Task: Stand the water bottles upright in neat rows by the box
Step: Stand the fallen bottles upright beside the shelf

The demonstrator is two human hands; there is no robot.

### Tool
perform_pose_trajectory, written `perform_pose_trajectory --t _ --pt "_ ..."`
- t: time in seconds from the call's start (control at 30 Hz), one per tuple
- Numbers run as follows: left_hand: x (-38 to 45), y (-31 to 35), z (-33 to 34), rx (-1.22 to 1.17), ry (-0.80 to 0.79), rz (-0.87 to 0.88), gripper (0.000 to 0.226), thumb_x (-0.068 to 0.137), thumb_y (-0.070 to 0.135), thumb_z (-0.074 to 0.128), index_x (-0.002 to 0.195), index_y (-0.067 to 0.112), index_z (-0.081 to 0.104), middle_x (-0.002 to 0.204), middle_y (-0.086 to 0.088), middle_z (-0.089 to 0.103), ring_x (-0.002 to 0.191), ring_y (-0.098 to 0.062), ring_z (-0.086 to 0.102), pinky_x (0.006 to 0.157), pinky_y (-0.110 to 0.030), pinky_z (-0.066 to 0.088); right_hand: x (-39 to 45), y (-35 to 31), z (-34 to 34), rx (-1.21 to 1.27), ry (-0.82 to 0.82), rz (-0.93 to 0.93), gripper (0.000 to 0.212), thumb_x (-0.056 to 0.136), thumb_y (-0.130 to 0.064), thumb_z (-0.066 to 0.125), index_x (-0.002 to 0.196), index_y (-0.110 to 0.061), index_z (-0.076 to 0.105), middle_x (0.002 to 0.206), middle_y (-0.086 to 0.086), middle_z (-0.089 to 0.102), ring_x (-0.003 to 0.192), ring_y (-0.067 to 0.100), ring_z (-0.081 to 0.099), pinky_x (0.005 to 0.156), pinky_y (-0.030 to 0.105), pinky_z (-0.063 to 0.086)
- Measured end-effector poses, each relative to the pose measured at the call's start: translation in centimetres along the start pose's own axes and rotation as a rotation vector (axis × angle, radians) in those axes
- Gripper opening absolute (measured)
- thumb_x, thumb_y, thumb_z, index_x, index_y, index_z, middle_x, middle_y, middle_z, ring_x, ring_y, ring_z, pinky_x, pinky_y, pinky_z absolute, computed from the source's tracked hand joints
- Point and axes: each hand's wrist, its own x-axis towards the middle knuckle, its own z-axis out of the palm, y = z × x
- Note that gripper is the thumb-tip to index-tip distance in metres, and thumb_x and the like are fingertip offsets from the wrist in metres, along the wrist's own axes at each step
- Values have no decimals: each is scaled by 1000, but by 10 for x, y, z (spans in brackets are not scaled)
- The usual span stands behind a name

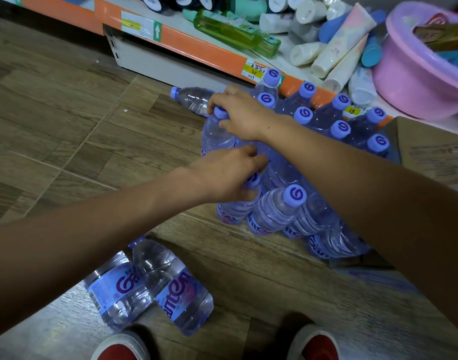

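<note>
Location type: retail shop. The low white shelf with an orange front strip (207,48) carries yellow handwritten price tags (253,70) and a printed label with a green arrow (142,26). Loose stock lies on it: white and pastel cosmetic tubes (339,40), a green liquid bottle (235,32), a pink plastic basin (415,71). Many identical clear water bottles with purple caps (300,115) stand on the wood-pattern floor (53,113) beside a brown cardboard box (430,152).

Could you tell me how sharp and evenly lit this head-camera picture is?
Head view: wide-angle bending curves the shelf edge; right forearm and cardboard box are smeared by blur; bottle caps stay fairly crisp; lighting is soft, with a shadow under the lying bottles.
</note>
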Motion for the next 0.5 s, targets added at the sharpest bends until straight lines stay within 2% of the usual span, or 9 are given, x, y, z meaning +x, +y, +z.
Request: perform_pose_trajectory --t 0.1,0.17,0.23,0.27,0.33,0.4,0.5 --pt "1 14 5 234 -4 123 64 80 51 57 132 16 41 128 -5 49 118 -25 46 90 -36 36 1 1 0 11 -3 5 33 85 -5 47 113 -20 56 118 13 44 102 33 53 92 47 43" --pt "7 26 7 202 -54 180 71 83 53 53 140 18 30 140 -2 44 127 -23 41 100 -36 33 1 1 0 16 -13 3 34 84 -5 47 113 -21 56 117 13 44 102 34 52 93 47 43" --pt "15 38 5 103 -98 189 65 86 49 52 141 21 29 139 -2 44 125 -24 44 97 -37 38 0 1 0 22 -25 5 34 84 -5 48 113 -20 56 116 13 43 103 33 52 93 47 44" --pt "19 42 4 67 -117 195 57 88 45 52 137 22 36 135 -3 47 121 -24 47 92 -37 40 0 0 -1 22 -28 5 34 84 -5 48 114 -20 56 115 12 43 103 33 52 93 47 44" --pt "26 47 3 34 -126 213 34 90 38 53 117 19 50 125 -5 54 108 -25 53 82 -36 42 -1 -1 -1 16 -28 1 33 85 -5 48 114 -19 56 108 8 40 104 33 51 93 47 43" --pt "28 48 3 26 -112 196 20 90 32 54 100 15 52 120 -8 56 97 -26 52 76 -36 41 -2 -1 -2 8 -30 -5 33 85 -5 48 115 -18 55 104 4 36 104 33 51 93 47 43" --pt "28 51 5 142 -72 197 33 91 35 52 111 9 52 119 -13 58 105 -32 55 81 -41 45 -2 -2 -4 -1 -35 -16 33 86 -6 48 116 -17 55 103 4 35 103 33 51 93 47 44"
